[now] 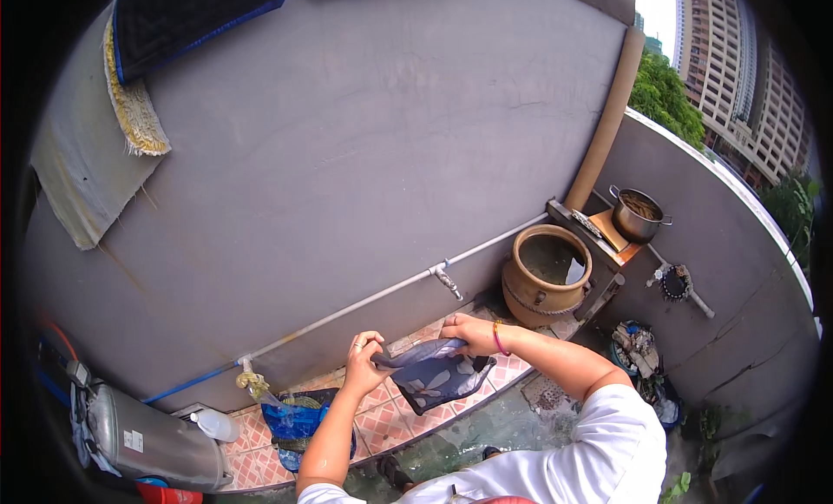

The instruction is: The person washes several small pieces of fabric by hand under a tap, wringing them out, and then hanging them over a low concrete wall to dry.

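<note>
A dark blue-grey cloth item with a pale flower print (436,377) hangs between my hands above the tiled ledge. My left hand (366,364) pinches its left upper edge. On its right upper edge, my right hand (470,335) has hold of the fabric, with bands around the wrist. Left of my left forearm, a blue plastic basket (293,419) stands on the tiles, partly hidden by that arm. Water runs towards it from a tap wrapped in yellowish cloth (250,379).
A large clay jar (543,295) holding water stands right of a wall tap (448,282). A steel pot (638,216) rests on a shelf. To the left are a metal drum (153,435), a white plastic jug (216,426) and a red container (169,494).
</note>
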Tool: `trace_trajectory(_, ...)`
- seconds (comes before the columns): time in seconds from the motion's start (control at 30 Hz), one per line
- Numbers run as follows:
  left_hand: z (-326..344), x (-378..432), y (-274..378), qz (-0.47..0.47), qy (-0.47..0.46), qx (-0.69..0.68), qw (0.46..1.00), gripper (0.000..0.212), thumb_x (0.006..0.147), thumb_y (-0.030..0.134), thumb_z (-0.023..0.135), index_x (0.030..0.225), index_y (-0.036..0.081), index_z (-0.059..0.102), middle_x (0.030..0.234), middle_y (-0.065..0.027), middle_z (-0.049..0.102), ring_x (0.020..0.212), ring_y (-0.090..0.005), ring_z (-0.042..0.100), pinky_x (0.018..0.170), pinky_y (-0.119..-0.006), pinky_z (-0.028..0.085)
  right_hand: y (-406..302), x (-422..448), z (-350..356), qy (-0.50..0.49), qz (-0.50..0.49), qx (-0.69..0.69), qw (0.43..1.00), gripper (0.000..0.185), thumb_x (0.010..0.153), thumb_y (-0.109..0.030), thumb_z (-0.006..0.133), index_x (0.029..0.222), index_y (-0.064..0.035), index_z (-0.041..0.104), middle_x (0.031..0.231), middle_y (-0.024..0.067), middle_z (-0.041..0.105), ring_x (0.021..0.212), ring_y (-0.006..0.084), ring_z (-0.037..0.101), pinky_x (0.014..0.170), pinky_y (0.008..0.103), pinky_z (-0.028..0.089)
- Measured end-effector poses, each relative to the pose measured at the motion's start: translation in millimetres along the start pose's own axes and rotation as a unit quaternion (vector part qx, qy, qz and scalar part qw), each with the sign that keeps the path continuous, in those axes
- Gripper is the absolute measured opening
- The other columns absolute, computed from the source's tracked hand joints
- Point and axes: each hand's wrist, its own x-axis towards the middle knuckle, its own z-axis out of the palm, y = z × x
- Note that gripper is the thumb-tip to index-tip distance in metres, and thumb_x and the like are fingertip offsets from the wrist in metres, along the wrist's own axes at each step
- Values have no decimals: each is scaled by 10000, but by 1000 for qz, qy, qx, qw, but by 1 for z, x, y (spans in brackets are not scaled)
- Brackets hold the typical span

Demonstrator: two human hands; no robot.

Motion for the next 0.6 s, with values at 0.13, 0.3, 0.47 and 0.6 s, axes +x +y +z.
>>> trace_trajectory(0.13,16,74,56,11,-158,71,985,527,636,437,809,919,52,586,812,-155,639,796,-337,632,697,-408,497,23,-47,-113,85,152,-212,962,330,656,-193,778,868,-58,564,912,106,577,901,307,552,818,409,451)
trace_trajectory(0.3,15,184,99,96,-267,24,959,352,759,237,743,968,7,578,857,-181,648,790,-333,636,682,-406,483,39,-106,-190,226,292,-224,902,423,641,-231,809,913,-87,519,932,127,517,867,346,581,730,447,488)
trace_trajectory(0.47,-45,303,215,196,-93,96,972,285,716,178,765,903,16,622,663,-111,621,610,-239,587,604,-342,464,-15,-110,-334,363,218,-304,853,553,615,-164,834,1088,-176,548,1001,87,509,918,291,594,801,391,516)
trace_trajectory(0.6,-54,349,284,213,222,87,948,365,731,151,751,1053,122,584,1103,-112,533,1011,-266,493,799,-383,412,-61,-83,-406,632,33,-468,617,571,683,-147,807,1191,-158,546,1238,107,418,1092,294,513,932,394,442)
